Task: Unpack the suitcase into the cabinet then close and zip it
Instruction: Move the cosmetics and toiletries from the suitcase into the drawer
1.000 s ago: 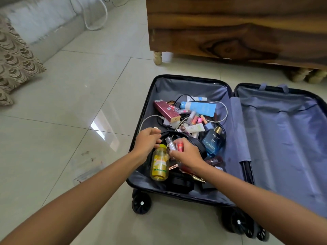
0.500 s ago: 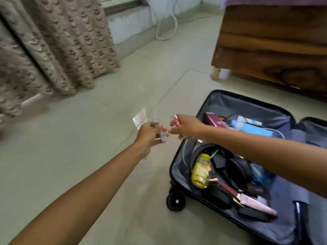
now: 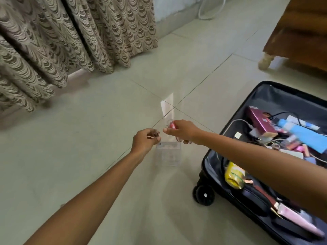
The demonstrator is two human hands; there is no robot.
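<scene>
The black suitcase (image 3: 211,157) lies open on the floor at the right, holding a yellow bottle (image 3: 234,176), a maroon box (image 3: 261,122), a blue tube (image 3: 307,137), cables and other small cosmetics. To its left a clear acrylic organizer box (image 3: 168,154) stands on the tiles. My left hand (image 3: 144,141) pinches a small clear tube just above the box. My right hand (image 3: 182,130) grips a small pink-red tube beside it, also over the box.
Patterned curtains (image 3: 70,38) hang at the back left. A wooden furniture piece (image 3: 299,32) on short legs stands at the back right, with a white cable (image 3: 203,13) along the wall. Pale floor tiles (image 3: 88,156) surround the suitcase.
Both hands lifted small tubes out of the suitcase and carried them left, over the clear box on the floor. My view swung left, toward the curtains.
</scene>
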